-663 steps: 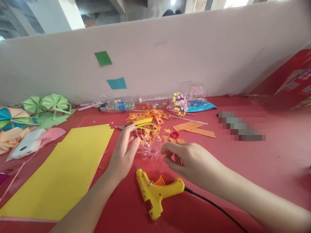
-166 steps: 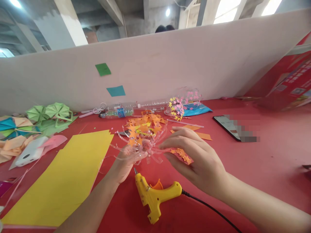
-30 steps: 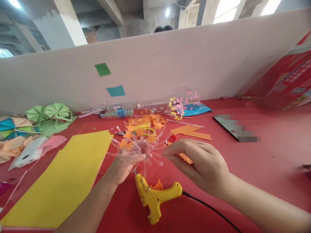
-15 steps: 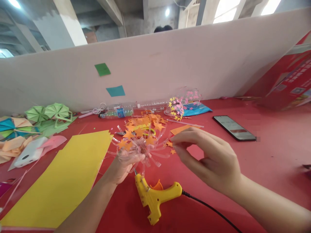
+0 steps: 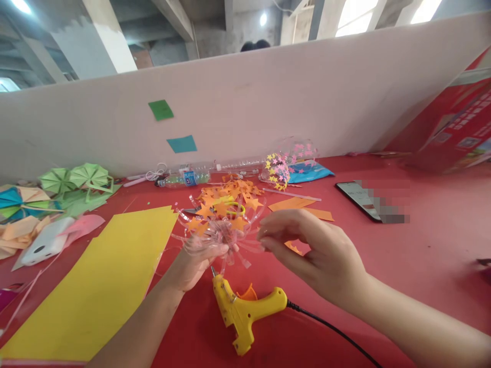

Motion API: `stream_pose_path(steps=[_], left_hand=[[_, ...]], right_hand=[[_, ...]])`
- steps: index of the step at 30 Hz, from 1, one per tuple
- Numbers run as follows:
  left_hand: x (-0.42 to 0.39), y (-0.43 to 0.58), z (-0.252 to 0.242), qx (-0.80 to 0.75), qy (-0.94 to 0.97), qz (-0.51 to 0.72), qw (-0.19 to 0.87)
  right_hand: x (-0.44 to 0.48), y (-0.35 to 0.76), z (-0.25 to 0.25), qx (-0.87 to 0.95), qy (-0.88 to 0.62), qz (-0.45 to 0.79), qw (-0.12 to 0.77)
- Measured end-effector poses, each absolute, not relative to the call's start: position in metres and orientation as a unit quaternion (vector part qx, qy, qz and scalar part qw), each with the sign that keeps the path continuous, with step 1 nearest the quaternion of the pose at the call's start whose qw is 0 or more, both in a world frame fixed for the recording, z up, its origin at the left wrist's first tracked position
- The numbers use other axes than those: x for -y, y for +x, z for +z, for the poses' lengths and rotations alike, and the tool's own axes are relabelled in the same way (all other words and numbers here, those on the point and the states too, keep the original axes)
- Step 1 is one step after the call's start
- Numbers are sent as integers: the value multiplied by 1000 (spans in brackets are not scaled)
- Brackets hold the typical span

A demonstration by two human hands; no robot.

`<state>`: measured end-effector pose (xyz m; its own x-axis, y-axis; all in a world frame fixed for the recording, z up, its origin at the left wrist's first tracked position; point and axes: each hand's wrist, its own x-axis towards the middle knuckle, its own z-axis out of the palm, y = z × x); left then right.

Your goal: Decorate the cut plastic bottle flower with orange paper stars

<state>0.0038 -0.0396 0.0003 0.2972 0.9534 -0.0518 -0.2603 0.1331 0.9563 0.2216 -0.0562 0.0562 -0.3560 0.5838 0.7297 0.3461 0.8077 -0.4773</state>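
Note:
My left hand is closed around a clear plastic bottle piece cut into thin strips that splay outward. Orange paper stars show on and around the strips. To the right, my right hand hovers with thumb and index finger pinched close to the strip ends. Whether anything sits between those fingertips is too small to tell. Below both hands lies a yellow glue gun, its nozzle pointing up toward the left hand.
Behind the piece are a pile of orange stars and yellow-handled scissors. Yellow paper lies left, a phone right. A star-decorated plastic piece and a bottle stand near the white partition.
My right hand has moved left, bringing its fingertips nearer the plastic strips. My left hand keeps its hold almost in place. The glue gun has not moved.

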Motion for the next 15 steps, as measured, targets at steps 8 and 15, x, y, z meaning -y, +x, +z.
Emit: stream_pose_path(steps=[8,15], left_hand=[[39,6,7,-359,496,462,642],[39,4,5,-364,499,456,641]], right_hand=[[55,223,58,832,-249,93,487],[53,226,57,836,-223,109,489]])
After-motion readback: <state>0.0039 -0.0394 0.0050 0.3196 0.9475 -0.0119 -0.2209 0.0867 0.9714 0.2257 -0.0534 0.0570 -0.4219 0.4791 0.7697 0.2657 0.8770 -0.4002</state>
